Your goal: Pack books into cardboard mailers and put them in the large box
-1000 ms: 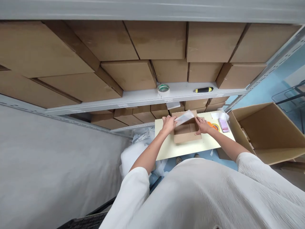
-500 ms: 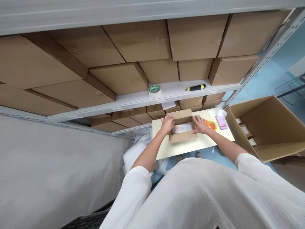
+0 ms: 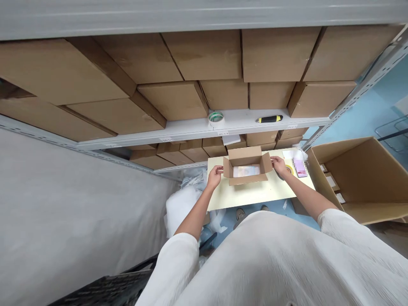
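A small cardboard box stands on the pale yellow tabletop, its flaps folded outward. Inside lies a flat, pale, multicoloured item that I cannot identify. My left hand is beside the box's left flap, fingers stretched towards it and apart, at or very near its edge. Past the right flap is my right hand, its fingers extended and pointing at the box. A roll of yellow tape lies by my right hand, partly covered by that hand and wrist.
A pink item, partly blurred, lies at the table's right end. A large open carton stands to the right. Shelves of cardboard boxes face me, with a tape roll and utility knife on one shelf.
Both hands have moved apart, from the box's sides to outside its end flaps. These flaps now spread outward. The view has shifted slightly.
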Motion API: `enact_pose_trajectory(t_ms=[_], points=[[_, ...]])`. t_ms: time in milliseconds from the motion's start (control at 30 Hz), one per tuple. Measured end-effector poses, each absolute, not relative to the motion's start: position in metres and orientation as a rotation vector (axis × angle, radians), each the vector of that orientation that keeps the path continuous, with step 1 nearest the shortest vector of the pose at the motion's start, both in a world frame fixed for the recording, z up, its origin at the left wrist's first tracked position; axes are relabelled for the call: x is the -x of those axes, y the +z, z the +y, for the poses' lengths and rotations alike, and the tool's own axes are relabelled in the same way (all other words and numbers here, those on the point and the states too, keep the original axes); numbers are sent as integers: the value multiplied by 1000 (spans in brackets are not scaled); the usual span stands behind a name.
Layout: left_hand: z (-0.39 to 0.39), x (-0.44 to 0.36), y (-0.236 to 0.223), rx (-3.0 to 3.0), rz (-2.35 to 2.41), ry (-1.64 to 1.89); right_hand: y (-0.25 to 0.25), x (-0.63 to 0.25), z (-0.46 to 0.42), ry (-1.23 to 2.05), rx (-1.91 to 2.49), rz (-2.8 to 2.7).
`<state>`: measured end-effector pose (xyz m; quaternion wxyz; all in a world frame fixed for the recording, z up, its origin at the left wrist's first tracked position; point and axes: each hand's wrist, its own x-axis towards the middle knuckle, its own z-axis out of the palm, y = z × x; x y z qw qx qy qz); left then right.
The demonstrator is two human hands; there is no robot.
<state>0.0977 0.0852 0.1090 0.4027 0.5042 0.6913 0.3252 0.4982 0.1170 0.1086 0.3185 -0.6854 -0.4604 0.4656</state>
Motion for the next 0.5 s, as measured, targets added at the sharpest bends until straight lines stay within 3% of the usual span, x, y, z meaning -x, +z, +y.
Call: enact_pose_trajectory(t_ms=[300,500], points=[[73,-86,83,-1879,1369,475,113,-471,124,1450,1665,-1152],[68,-80,78,-1847,1305,421,118,-468,143,1521,1739,-1128]])
